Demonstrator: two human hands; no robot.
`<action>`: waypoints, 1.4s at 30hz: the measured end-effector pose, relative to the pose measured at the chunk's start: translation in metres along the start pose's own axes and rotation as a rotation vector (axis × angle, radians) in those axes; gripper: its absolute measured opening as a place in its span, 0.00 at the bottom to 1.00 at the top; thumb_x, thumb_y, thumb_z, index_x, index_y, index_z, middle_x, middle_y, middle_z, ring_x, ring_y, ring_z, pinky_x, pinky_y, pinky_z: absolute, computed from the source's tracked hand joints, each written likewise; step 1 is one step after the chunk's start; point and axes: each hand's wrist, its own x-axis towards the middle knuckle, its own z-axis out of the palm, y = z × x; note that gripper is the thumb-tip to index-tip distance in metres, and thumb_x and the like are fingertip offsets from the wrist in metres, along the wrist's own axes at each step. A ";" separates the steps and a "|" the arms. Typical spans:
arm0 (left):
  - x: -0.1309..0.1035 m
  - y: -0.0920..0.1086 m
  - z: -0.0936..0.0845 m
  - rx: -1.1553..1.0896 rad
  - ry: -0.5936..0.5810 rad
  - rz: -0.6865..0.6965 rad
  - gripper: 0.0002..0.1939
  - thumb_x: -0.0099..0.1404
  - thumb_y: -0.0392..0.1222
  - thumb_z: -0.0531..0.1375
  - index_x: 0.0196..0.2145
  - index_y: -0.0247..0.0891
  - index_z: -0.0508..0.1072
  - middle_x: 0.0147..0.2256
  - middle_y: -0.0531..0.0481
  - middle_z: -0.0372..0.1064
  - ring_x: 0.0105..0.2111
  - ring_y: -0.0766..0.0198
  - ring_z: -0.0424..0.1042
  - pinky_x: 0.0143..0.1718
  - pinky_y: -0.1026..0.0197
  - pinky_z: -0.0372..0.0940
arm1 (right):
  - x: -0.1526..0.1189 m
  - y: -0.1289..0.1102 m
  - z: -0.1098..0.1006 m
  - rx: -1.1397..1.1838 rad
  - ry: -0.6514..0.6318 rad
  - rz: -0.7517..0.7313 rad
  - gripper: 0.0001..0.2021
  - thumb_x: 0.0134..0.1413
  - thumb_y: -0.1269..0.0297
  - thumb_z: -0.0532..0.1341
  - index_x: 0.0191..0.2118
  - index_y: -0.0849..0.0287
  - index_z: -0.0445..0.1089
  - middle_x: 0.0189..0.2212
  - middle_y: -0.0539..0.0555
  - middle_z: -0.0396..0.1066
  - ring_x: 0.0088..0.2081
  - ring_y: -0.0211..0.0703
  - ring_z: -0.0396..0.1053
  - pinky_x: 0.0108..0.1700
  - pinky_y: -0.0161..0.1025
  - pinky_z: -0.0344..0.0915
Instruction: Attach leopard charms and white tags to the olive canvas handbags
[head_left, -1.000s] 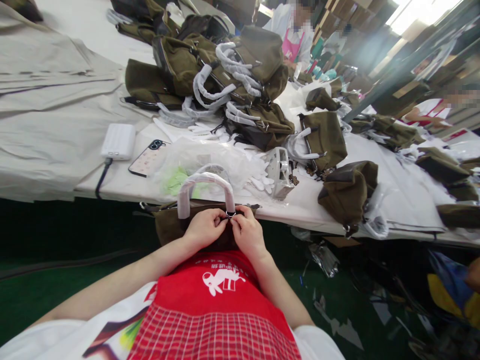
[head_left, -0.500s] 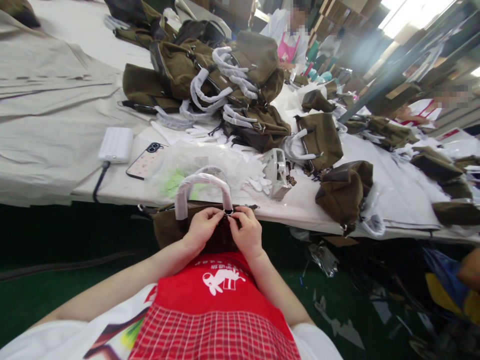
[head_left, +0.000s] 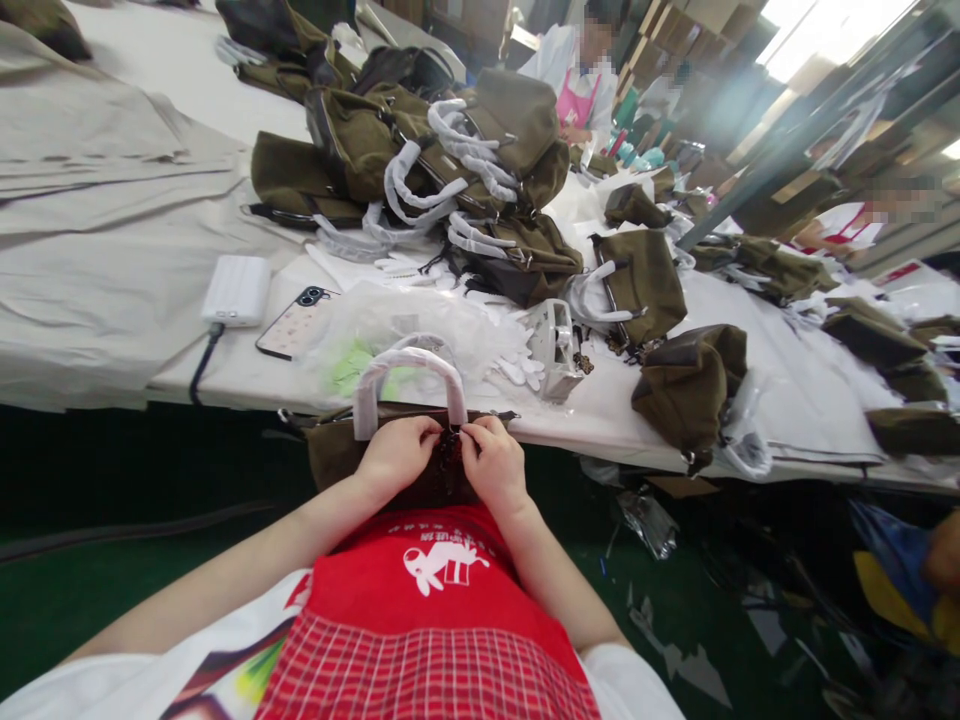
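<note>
- Left hand (head_left: pixel 401 458) and right hand (head_left: pixel 495 465), head view: fingers curled, tips drawn together at the base of the wrapped handle (head_left: pixel 409 362); whatever is pinched is too small to be told.
- Olive bag (head_left: pixel 331 455): seen between table edge (head_left: pixel 585 432) and red apron (head_left: pixel 442 530).
- Phone (head_left: pixel 294 325): laid between white box (head_left: pixel 236 288) and clear plastic (head_left: pixel 405 310).

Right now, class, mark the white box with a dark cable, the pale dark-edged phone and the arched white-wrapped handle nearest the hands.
White box (head_left: pixel 236 288), head view: upper face.
Phone (head_left: pixel 291 326), head view: patterned back.
Handle (head_left: pixel 412 358), head view: top of arch.
</note>
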 end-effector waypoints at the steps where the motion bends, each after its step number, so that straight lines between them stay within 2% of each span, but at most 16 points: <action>1: 0.002 0.003 -0.001 0.090 -0.009 0.007 0.12 0.62 0.40 0.55 0.36 0.39 0.79 0.37 0.43 0.79 0.38 0.51 0.77 0.43 0.53 0.67 | 0.001 0.000 0.000 -0.008 -0.004 0.003 0.11 0.63 0.65 0.56 0.43 0.55 0.76 0.40 0.54 0.73 0.36 0.40 0.71 0.38 0.35 0.65; 4: 0.011 0.010 0.001 0.161 -0.031 0.014 0.12 0.62 0.39 0.55 0.34 0.39 0.80 0.35 0.43 0.79 0.36 0.50 0.77 0.41 0.53 0.67 | 0.002 0.000 0.001 -0.026 -0.010 0.014 0.11 0.63 0.66 0.56 0.42 0.56 0.77 0.39 0.54 0.73 0.35 0.40 0.71 0.37 0.34 0.64; 7: 0.016 0.010 0.009 0.094 -0.036 0.054 0.11 0.62 0.39 0.56 0.34 0.39 0.79 0.35 0.47 0.80 0.35 0.56 0.77 0.40 0.59 0.68 | 0.005 0.002 0.001 -0.007 0.016 0.040 0.11 0.63 0.66 0.56 0.41 0.56 0.77 0.38 0.54 0.74 0.35 0.40 0.71 0.37 0.34 0.64; 9: 0.016 0.005 0.015 0.005 -0.008 0.086 0.11 0.63 0.40 0.55 0.36 0.40 0.78 0.36 0.50 0.80 0.35 0.59 0.77 0.39 0.62 0.68 | 0.008 0.004 0.000 0.035 0.032 0.062 0.11 0.63 0.65 0.57 0.39 0.56 0.77 0.37 0.53 0.74 0.36 0.41 0.71 0.38 0.34 0.64; 12: 0.011 -0.001 0.022 -0.157 0.087 0.106 0.10 0.63 0.40 0.55 0.35 0.40 0.76 0.35 0.50 0.80 0.35 0.60 0.77 0.39 0.61 0.68 | 0.016 0.006 -0.002 0.094 0.019 0.109 0.10 0.61 0.61 0.60 0.35 0.56 0.78 0.32 0.52 0.74 0.36 0.41 0.72 0.40 0.35 0.64; 14: 0.009 -0.001 0.024 -0.212 0.153 0.076 0.09 0.62 0.42 0.57 0.38 0.40 0.75 0.33 0.50 0.80 0.34 0.59 0.77 0.39 0.59 0.68 | 0.021 0.005 -0.002 0.102 -0.001 0.153 0.10 0.59 0.60 0.62 0.32 0.56 0.78 0.30 0.52 0.74 0.34 0.41 0.72 0.39 0.36 0.64; 16: 0.007 0.000 0.025 -0.222 0.201 0.042 0.13 0.62 0.42 0.58 0.44 0.39 0.71 0.32 0.51 0.80 0.33 0.57 0.78 0.38 0.58 0.67 | 0.024 0.004 0.000 0.100 -0.015 0.183 0.09 0.57 0.59 0.63 0.31 0.55 0.78 0.29 0.52 0.74 0.33 0.41 0.71 0.38 0.36 0.63; 18: 0.007 0.001 0.024 -0.218 0.211 0.047 0.17 0.62 0.42 0.59 0.49 0.38 0.67 0.31 0.52 0.80 0.33 0.56 0.78 0.38 0.56 0.67 | 0.026 0.002 0.002 0.103 -0.012 0.194 0.09 0.57 0.59 0.63 0.30 0.55 0.78 0.29 0.51 0.75 0.33 0.41 0.71 0.37 0.36 0.63; 20: 0.008 0.000 0.023 -0.215 0.199 0.075 0.18 0.62 0.41 0.58 0.50 0.38 0.66 0.32 0.52 0.80 0.33 0.56 0.78 0.38 0.56 0.67 | 0.025 0.001 0.004 0.113 0.008 0.198 0.09 0.56 0.59 0.63 0.30 0.55 0.78 0.29 0.52 0.75 0.32 0.42 0.71 0.37 0.36 0.63; 27: 0.007 -0.007 0.025 -0.147 0.191 0.144 0.15 0.64 0.41 0.57 0.48 0.40 0.67 0.33 0.52 0.80 0.33 0.56 0.78 0.38 0.56 0.67 | 0.023 0.005 0.010 0.231 0.045 0.197 0.06 0.53 0.63 0.64 0.29 0.56 0.78 0.28 0.52 0.75 0.31 0.42 0.71 0.40 0.38 0.65; 32: 0.004 -0.006 0.027 -0.146 0.208 0.181 0.12 0.63 0.41 0.58 0.45 0.40 0.69 0.34 0.51 0.79 0.31 0.58 0.77 0.36 0.58 0.67 | 0.028 0.007 0.015 0.334 0.053 0.223 0.06 0.50 0.64 0.64 0.27 0.57 0.75 0.23 0.50 0.73 0.29 0.42 0.69 0.37 0.38 0.65; 36: 0.002 -0.001 0.019 -0.164 0.234 0.204 0.10 0.63 0.43 0.59 0.43 0.40 0.70 0.33 0.51 0.77 0.27 0.62 0.74 0.32 0.60 0.66 | 0.027 0.005 0.013 0.417 0.103 0.199 0.08 0.52 0.62 0.62 0.26 0.58 0.73 0.22 0.50 0.69 0.26 0.40 0.65 0.34 0.37 0.63; 39: 0.001 0.004 0.010 -0.102 0.296 0.288 0.07 0.63 0.44 0.60 0.38 0.40 0.74 0.35 0.48 0.73 0.32 0.61 0.72 0.36 0.59 0.66 | 0.023 0.004 0.009 0.611 0.121 0.224 0.09 0.53 0.59 0.62 0.28 0.59 0.72 0.21 0.48 0.66 0.23 0.37 0.61 0.29 0.35 0.60; 42: 0.002 0.008 0.006 -0.160 0.290 0.385 0.06 0.64 0.42 0.59 0.32 0.40 0.76 0.36 0.47 0.71 0.39 0.59 0.71 0.42 0.57 0.66 | 0.019 0.002 0.006 0.804 0.015 0.255 0.09 0.52 0.58 0.64 0.30 0.59 0.71 0.19 0.46 0.63 0.21 0.34 0.57 0.25 0.33 0.56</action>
